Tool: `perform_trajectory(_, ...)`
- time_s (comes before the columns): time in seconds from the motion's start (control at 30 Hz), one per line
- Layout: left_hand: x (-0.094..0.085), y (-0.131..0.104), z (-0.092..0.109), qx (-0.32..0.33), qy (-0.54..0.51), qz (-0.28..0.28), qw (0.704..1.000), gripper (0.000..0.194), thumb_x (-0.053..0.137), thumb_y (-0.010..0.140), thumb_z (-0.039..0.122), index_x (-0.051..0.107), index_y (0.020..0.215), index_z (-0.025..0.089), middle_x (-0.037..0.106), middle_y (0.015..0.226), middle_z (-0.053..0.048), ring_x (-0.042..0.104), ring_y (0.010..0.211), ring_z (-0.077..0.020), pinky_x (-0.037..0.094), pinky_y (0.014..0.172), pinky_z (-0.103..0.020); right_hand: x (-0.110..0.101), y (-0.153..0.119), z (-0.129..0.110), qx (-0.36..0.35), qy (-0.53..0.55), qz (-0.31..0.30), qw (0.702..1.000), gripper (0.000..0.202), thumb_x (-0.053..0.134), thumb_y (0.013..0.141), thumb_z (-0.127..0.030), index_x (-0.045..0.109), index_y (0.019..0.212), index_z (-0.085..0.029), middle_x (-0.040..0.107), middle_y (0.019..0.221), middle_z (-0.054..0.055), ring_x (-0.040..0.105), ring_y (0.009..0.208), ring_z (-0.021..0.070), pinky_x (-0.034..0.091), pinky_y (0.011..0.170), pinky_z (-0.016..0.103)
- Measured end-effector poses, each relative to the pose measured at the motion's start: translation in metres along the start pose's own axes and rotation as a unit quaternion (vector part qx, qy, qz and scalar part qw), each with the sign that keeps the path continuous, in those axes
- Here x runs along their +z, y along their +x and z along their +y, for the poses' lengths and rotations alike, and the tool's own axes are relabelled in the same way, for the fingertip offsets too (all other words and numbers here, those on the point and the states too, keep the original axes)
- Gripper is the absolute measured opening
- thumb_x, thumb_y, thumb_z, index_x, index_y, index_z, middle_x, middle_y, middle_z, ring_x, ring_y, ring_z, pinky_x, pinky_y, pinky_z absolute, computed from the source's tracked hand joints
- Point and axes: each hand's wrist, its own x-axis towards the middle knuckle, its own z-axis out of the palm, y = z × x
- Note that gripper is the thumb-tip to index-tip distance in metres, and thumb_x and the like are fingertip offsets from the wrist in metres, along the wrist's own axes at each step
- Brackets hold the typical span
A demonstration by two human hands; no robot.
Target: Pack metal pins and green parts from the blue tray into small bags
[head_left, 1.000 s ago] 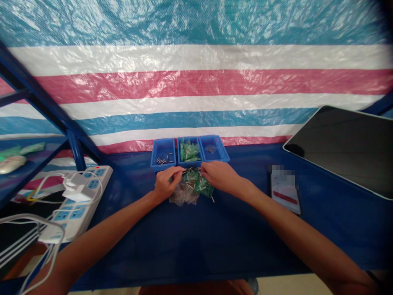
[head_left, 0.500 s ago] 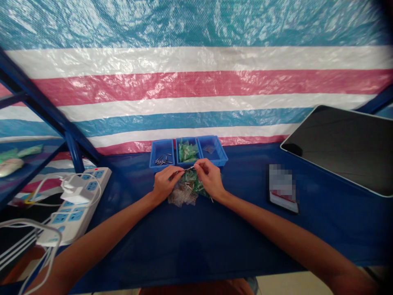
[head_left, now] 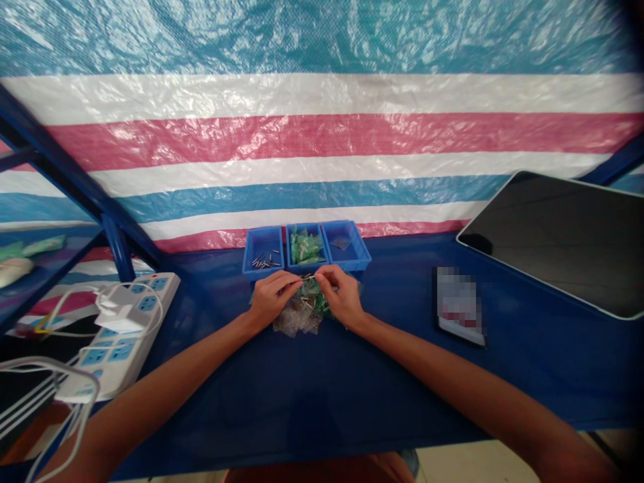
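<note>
Closest in, a loose heap of crumpled clear plastic packets [head_left: 296, 323] and green plastic packets [head_left: 320, 304] lies on the dark-blue bench [head_left: 312, 396], at six o'clock from the fingertips; a brushing wrist could scatter it. Both hands, left [head_left: 273, 295] and right [head_left: 342, 295], pinch what looks like one slim silvery metal rod [head_left: 307, 276] at opposite ends. Being so thin, it could slip and vanish among the packets. Beyond, a blue plastic bin [head_left: 263, 236] at ten o'clock holds loose dark-and-silver pins [head_left: 264, 262]; careless dropping could bounce one out.
</note>
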Motion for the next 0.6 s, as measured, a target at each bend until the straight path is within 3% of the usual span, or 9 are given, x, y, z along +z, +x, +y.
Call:
perform_trajectory(0.23,-0.0014,0.0004,0.0021,0.005,-0.005,0.013,1.0,0.013,0.057,0.087,0.021,0.068,0.091,0.017,0.069,0.085,-0.004,0.063,0.079,-0.0131,0.051,0.075,-0.025,0.003,0.0017,0.0047,-0.054,0.038,0.015,0.998,0.021,0.051,0.089,-0.038,0.061,0.091,-0.019,0.066,0.081,0.003,0.061,0.069,0.0151,0.048,0.066,0.025)
perform_trajectory(0.6,-0.0025,0.0005,0.0042,-0.017,0.003,0.016,1.0,0.016,0.053,0.089,0.022,0.066,0.094,0.016,0.068,0.085,-0.004,0.061,0.075,-0.0122,0.049,0.074,-0.025,0.001,0.0024,0.0011,-0.1,0.004,0.007,0.995,0.023,0.049,0.091,-0.035,0.063,0.084,-0.018,0.063,0.077,0.003,0.055,0.064,0.0137,0.043,0.062,0.026)
